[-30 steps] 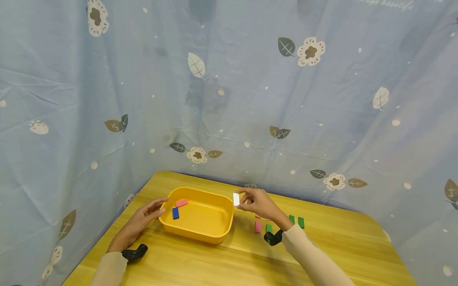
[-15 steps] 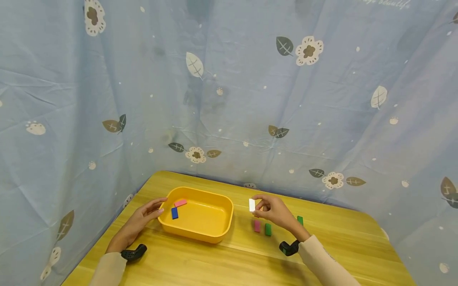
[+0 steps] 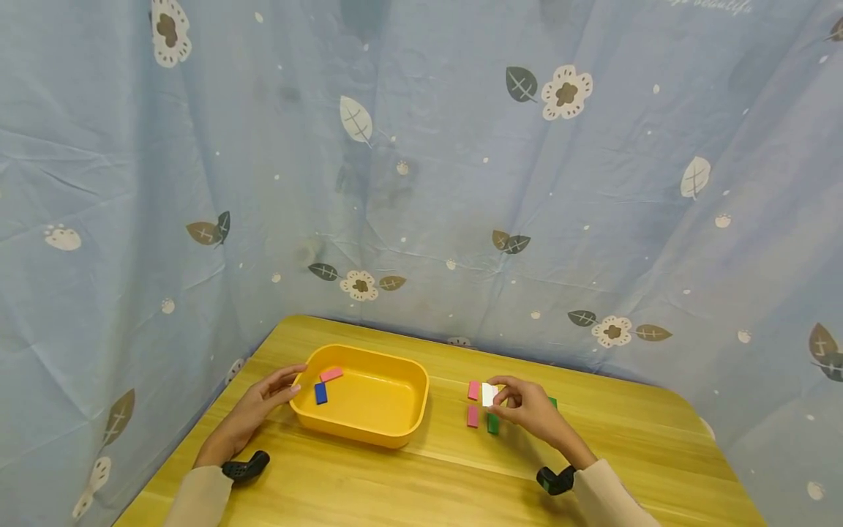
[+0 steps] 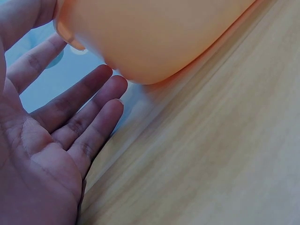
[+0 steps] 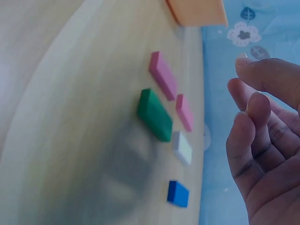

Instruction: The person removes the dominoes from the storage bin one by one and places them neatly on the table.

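My right hand (image 3: 527, 410) pinches a white block (image 3: 487, 394) between thumb and fingertips, over the small blocks on the table. In the right wrist view the fingers nearly hide it; only a thin edge shows at a fingertip. Below the hand lie two pink blocks (image 5: 163, 76), a green block (image 5: 154, 115), another white block (image 5: 182, 147) and a blue block (image 5: 178, 193). My left hand (image 3: 260, 410) rests at the left rim of a yellow plastic bin (image 3: 358, 432), its lower fingers extended. Inside the bin lie a pink block (image 3: 332, 374) and a blue block (image 3: 321, 393).
The wooden table (image 3: 408, 490) runs back to a blue flowered curtain (image 3: 421, 183), which also hangs along the left side. Another green block (image 3: 553, 402) shows partly behind my right hand. A black strap device (image 3: 556, 480) sits on my right wrist.
My right hand has moved right, from the bin's right rim to over the loose blocks, with the white block still pinched. The left hand has stayed at the bin's rim.
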A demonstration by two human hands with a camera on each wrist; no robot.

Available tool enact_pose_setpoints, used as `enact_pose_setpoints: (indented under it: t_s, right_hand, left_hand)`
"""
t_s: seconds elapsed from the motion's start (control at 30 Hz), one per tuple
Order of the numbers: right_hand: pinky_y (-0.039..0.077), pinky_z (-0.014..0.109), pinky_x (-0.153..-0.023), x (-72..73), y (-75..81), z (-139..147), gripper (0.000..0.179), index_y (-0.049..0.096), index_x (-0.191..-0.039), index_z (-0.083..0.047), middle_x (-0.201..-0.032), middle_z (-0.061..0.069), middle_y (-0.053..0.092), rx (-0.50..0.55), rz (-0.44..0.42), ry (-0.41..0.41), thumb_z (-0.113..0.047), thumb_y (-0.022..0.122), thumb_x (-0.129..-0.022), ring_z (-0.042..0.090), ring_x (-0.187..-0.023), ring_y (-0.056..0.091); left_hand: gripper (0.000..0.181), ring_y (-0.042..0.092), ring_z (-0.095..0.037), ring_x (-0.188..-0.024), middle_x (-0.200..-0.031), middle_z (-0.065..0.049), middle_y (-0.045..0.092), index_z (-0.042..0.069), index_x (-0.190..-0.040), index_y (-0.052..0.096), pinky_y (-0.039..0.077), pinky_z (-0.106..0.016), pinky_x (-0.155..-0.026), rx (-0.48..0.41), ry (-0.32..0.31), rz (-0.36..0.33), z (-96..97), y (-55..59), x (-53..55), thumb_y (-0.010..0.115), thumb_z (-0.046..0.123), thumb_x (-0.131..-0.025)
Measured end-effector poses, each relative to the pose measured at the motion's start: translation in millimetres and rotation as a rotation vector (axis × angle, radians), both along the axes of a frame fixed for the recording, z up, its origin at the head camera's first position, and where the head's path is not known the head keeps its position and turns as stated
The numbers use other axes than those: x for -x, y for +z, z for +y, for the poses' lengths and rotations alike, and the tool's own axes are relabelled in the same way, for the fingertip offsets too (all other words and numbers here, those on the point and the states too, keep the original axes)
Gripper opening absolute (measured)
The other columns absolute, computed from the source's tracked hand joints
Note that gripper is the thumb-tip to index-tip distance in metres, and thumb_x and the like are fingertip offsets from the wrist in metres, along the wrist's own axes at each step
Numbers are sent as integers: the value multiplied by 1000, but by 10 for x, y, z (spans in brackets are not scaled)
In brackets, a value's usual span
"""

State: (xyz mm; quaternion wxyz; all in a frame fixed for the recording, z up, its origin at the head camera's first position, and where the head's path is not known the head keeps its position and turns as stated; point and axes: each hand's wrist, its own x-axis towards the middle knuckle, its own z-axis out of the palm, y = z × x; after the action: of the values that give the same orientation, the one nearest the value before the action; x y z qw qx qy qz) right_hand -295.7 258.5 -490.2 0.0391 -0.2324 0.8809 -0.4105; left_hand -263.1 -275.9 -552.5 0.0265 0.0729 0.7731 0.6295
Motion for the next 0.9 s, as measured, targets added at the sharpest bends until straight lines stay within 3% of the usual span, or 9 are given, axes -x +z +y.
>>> enact_pose_setpoints:
  t_s: [0.17, 0.37, 0.5, 0.9]
  right_hand:
    - [50, 28, -58, -32, -69, 106, 47, 57, -127, -18, -87, 0, 65, 13, -26, -19, -31, 72, -85, 25, -71, 62]
    - [48, 26, -54, -87, -125, 214, 45, 58, -126, -16, -84, -3, 66, -11, -10, -59, -28, 73, -85, 16, -63, 57]
    - [49, 26, -55, -127, -191, 297, 45, 58, -125, -14, -84, -2, 66, -20, -32, -80, -28, 73, -85, 18, -65, 59]
    - [50, 32, -49, -183, -394, 485, 48, 57, -126, -12, -82, 3, 67, -16, -140, -87, -29, 73, -84, 21, -60, 60]
  left_hand:
    - [49, 31, -27, -136, -146, -1, 37, 31, -140, 46, 34, -46, -105, -11, 3, -6, 6, -6, 5, 58, 40, -94]
    - [49, 31, -26, -136, -146, 0, 37, 32, -140, 46, 34, -44, -105, -11, 4, -10, 10, 0, 3, 58, 40, -94]
    - [49, 31, -25, -136, -146, 1, 37, 32, -140, 45, 35, -39, -104, -10, 0, -12, 16, 8, -10, 58, 40, -94]
    - [50, 29, -26, -137, -149, 1, 34, 32, -142, 43, 28, -51, -108, -5, -23, -3, -6, -11, -8, 56, 41, -95]
